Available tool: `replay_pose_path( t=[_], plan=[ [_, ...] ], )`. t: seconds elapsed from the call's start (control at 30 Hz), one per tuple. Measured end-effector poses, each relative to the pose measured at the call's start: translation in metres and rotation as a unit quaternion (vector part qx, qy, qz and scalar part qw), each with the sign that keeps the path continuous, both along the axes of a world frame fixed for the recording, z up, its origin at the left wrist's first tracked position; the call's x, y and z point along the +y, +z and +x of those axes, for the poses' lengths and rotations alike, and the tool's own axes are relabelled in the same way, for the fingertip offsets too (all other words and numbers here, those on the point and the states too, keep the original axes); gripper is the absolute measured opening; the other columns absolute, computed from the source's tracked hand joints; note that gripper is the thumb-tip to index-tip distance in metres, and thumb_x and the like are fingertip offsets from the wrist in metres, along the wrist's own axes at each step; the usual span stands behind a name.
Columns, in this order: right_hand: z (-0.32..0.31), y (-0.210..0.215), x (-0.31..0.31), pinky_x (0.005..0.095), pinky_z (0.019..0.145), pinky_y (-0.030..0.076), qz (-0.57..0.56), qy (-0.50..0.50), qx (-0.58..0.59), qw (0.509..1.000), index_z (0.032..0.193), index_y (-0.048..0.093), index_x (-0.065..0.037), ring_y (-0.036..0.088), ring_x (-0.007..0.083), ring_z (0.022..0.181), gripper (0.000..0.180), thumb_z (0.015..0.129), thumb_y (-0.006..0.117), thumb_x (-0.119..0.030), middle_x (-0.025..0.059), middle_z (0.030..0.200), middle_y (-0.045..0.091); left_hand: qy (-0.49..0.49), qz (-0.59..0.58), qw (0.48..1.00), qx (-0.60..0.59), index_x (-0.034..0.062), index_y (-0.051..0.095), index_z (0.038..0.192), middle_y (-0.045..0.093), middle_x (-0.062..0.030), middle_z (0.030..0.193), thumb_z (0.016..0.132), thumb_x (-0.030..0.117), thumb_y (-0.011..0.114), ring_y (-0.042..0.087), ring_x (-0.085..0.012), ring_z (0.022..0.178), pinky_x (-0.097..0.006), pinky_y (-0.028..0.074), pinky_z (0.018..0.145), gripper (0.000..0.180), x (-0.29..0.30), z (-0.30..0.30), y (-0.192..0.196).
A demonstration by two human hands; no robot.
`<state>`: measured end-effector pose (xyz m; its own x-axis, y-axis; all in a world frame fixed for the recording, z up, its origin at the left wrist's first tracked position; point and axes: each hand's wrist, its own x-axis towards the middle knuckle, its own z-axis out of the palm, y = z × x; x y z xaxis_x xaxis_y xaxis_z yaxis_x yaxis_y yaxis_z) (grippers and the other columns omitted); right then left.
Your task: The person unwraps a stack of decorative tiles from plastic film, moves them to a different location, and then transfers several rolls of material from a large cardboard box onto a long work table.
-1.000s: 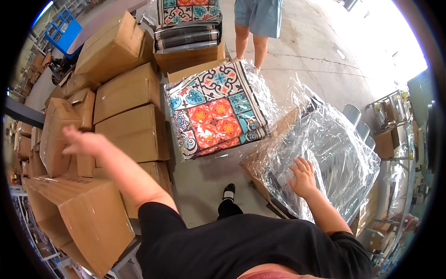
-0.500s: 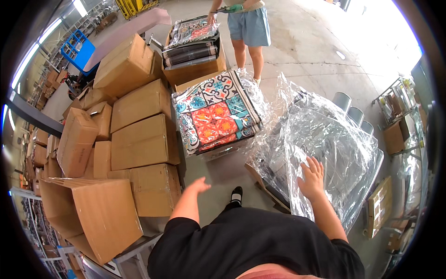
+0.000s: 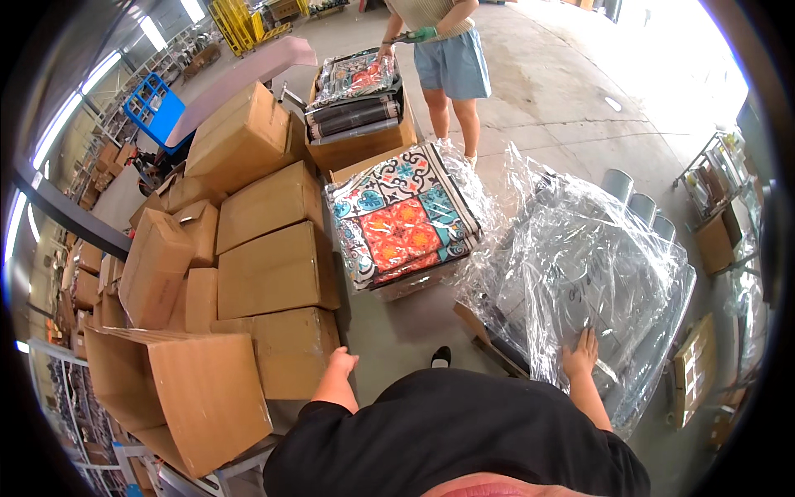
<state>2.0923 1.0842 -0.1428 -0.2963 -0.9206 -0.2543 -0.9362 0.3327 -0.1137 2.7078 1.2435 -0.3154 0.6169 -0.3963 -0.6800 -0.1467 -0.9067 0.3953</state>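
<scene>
My right hand (image 3: 580,356) lies flat with its fingers stretched out on clear plastic film (image 3: 613,257), which is spread wrinkled over a grey, sheet-like stack. Nothing is gripped in it. My left hand (image 3: 339,363) hangs beside the corner of a closed cardboard box (image 3: 296,352). It looks empty, its fingers loosely bent and apart; I cannot tell whether it touches the box. Ahead of me, a stack of folded, colourful patterned mats (image 3: 403,228) shines under clear wrap. The film reaches close to its right side.
Cardboard boxes (image 3: 277,269) are piled on the left, with an open empty box (image 3: 207,398) nearest me. Another person (image 3: 451,70) stands beyond, a hand at a carton of rolled mats (image 3: 364,137). Grey rolls (image 3: 617,184) stick out past the film. Shelving (image 3: 712,178) lines the right.
My right hand has drawn back nearer my body across the film. My left hand has lowered toward the box corner. The whole view has shifted a little.
</scene>
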Motion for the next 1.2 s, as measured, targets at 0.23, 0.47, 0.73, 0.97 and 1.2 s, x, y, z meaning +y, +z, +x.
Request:
replay_pose_path(
  t=[0.23,0.47,0.73,0.97,1.2],
  plan=[
    [-0.001,-0.028,0.01,0.0457,0.117,0.018,-0.048,-0.057,0.031,0.997,0.151,0.026,-0.009,0.017,0.0299,0.146,0.081,0.083,0.066,-0.028,0.0077,0.16,0.017,-0.082,-0.044,0.994,0.06,0.0011,0.047,0.139,0.069,-0.0154,0.108,0.078,0.016,0.076,0.066,-0.0259,0.097,-0.035,0.051,0.087,0.069,-0.076,0.004,0.053],
    [0.006,-0.027,0.002,0.0462,0.117,0.02,-0.059,-0.034,0.014,0.998,0.15,0.029,-0.008,0.019,0.0317,0.146,0.077,0.084,0.065,-0.026,0.009,0.16,0.019,-0.049,0.035,0.996,0.061,0.0004,0.047,0.138,0.055,-0.02,0.135,0.079,0.017,0.076,0.055,-0.0309,0.123,-0.037,0.045,0.101,0.068,-0.002,0.026,-0.013],
    [0.002,-0.025,0.007,0.0457,0.118,0.018,-0.067,-0.033,0.008,0.997,0.15,0.028,-0.005,0.018,0.0325,0.146,0.077,0.084,0.064,-0.025,0.0104,0.159,0.02,-0.016,0.037,0.997,0.063,-0.0011,0.05,0.136,0.063,-0.0194,0.123,0.079,0.012,0.074,0.065,-0.0281,0.104,-0.035,0.051,0.089,0.063,-0.005,-0.015,0.017],
    [-0.012,-0.05,0.01,0.0443,0.119,0.018,-0.097,0.001,0.011,0.995,0.149,0.029,-0.006,0.02,0.0338,0.145,0.079,0.082,0.065,-0.024,0.0119,0.158,0.022,-0.002,-0.43,0.903,0.013,-0.0005,0.06,0.123,0.068,-0.0041,0.096,0.087,0.01,0.068,0.064,-0.0142,0.087,-0.028,0.051,0.08,0.038,-0.143,-0.021,0.171],
    [-0.014,-0.045,0.007,0.0449,0.117,0.022,-0.093,-0.001,0.021,0.995,0.148,0.03,-0.006,0.023,0.0358,0.143,0.08,0.08,0.068,-0.025,0.0133,0.156,0.025,-0.28,-0.831,0.472,0.086,0.0163,0.068,0.113,0.063,0.0067,0.116,0.085,0.035,0.066,0.055,-0.0098,0.091,-0.03,0.042,0.076,0.033,-0.142,-0.104,0.527]
  ],
)
